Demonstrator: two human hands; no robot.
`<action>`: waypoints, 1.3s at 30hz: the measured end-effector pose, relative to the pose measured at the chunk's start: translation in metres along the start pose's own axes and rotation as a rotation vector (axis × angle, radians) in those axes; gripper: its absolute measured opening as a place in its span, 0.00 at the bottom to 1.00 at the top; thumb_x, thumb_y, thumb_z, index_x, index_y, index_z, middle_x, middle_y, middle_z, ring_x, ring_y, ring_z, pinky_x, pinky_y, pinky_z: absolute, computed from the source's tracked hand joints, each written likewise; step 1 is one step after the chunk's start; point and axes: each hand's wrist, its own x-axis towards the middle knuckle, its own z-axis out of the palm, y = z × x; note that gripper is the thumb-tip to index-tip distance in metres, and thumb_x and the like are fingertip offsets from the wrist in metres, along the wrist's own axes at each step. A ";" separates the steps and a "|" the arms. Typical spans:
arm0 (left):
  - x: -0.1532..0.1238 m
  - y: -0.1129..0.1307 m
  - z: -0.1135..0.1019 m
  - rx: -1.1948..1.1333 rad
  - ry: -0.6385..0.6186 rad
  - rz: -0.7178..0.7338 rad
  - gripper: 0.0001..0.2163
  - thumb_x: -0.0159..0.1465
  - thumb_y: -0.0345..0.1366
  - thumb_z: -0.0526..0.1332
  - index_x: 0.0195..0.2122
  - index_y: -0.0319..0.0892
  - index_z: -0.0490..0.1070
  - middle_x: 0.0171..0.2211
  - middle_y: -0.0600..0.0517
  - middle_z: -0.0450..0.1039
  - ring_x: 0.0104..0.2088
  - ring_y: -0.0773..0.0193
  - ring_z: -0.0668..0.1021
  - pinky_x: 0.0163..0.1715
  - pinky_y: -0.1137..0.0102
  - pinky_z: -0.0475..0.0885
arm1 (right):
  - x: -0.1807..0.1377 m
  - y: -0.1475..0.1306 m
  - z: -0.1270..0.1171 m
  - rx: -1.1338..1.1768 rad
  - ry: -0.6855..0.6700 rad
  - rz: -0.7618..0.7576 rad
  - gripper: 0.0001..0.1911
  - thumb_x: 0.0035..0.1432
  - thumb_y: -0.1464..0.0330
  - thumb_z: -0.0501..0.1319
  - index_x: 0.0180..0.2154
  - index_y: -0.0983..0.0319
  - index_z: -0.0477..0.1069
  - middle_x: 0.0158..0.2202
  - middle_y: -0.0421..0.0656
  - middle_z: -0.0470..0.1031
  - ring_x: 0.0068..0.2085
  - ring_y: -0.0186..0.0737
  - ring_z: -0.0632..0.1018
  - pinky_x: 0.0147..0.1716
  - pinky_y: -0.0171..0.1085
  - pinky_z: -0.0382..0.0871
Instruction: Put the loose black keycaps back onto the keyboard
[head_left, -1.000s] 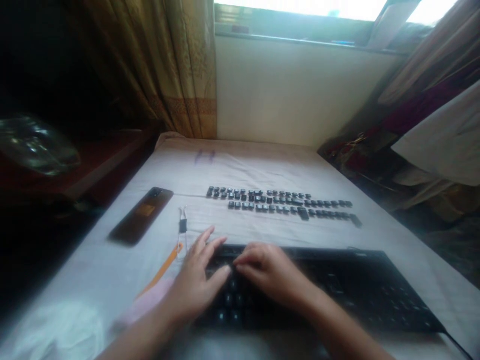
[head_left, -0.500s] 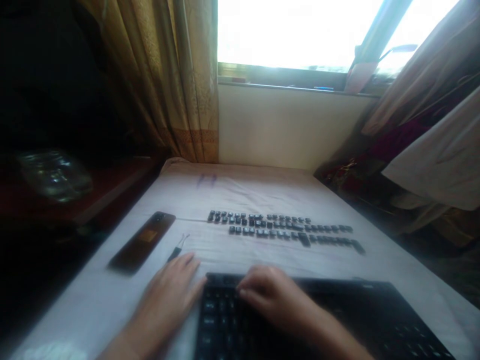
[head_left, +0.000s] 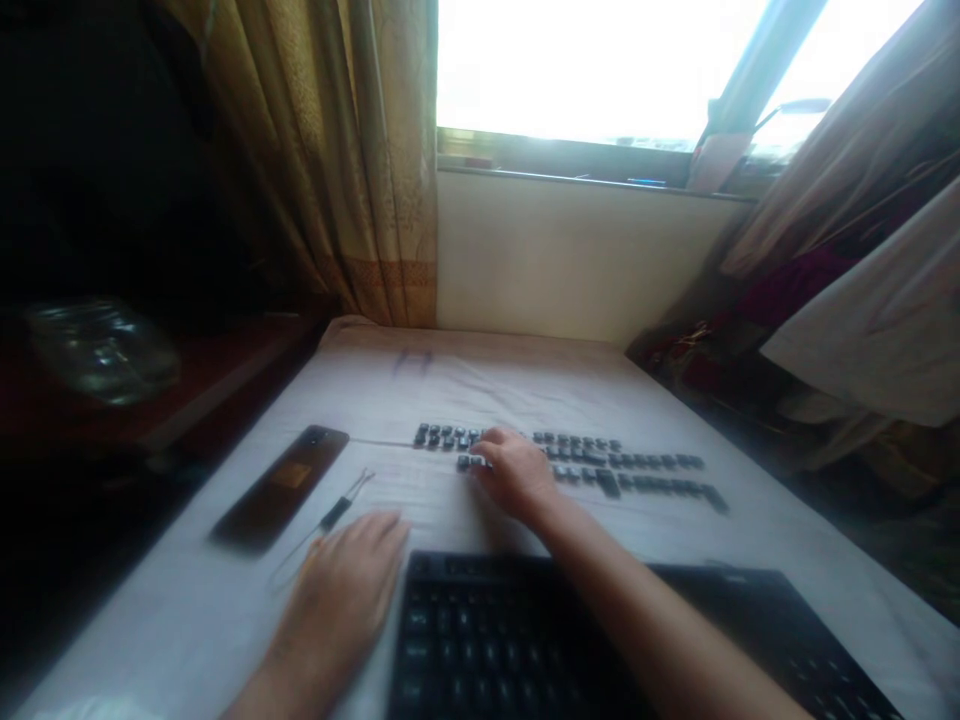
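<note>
A black keyboard (head_left: 480,640) lies on the pale sheet in front of me, with part of its key area bare and keys at its left and right ends. Beyond it, loose black keycaps (head_left: 652,460) are laid out in rows. My right hand (head_left: 514,470) reaches over the keyboard to the left part of these rows. Its fingers are bent together among the keycaps, and what is between the fingertips is hidden. My left hand (head_left: 352,565) lies flat on the sheet left of the keyboard, fingers stretched out, beside a thin wire tool with a black handle (head_left: 335,513).
A dark phone (head_left: 281,490) lies face down at the left of the sheet (head_left: 525,380). Further left, a clear glass jar (head_left: 105,350) stands on a dark red surface. A gold curtain (head_left: 360,160) and a bright window are at the back; cloths (head_left: 877,320) hang at right.
My right hand has moved from the keyboard's upper left part forward to the keycap rows. My left hand has shifted slightly, uncovering more of the wire tool's handle.
</note>
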 end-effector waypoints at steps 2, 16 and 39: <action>-0.002 -0.001 0.003 -0.003 -0.009 0.013 0.16 0.71 0.35 0.49 0.52 0.47 0.74 0.52 0.48 0.77 0.51 0.54 0.78 0.51 0.55 0.71 | 0.004 0.000 0.002 -0.022 -0.010 -0.020 0.11 0.61 0.68 0.61 0.43 0.56 0.80 0.50 0.46 0.77 0.50 0.46 0.75 0.48 0.39 0.68; 0.002 0.003 -0.005 -0.068 -0.043 0.011 0.15 0.70 0.34 0.51 0.54 0.45 0.72 0.53 0.46 0.75 0.52 0.52 0.77 0.51 0.52 0.72 | 0.015 -0.009 0.008 -0.061 -0.055 -0.074 0.09 0.62 0.70 0.60 0.41 0.61 0.79 0.48 0.51 0.76 0.49 0.48 0.74 0.48 0.43 0.67; 0.009 0.006 -0.017 -0.139 -0.066 0.023 0.15 0.72 0.36 0.50 0.52 0.42 0.73 0.51 0.45 0.76 0.51 0.52 0.76 0.51 0.53 0.71 | -0.128 -0.022 -0.026 0.531 -0.215 0.067 0.05 0.54 0.73 0.64 0.34 0.59 0.74 0.37 0.41 0.78 0.38 0.39 0.76 0.40 0.37 0.67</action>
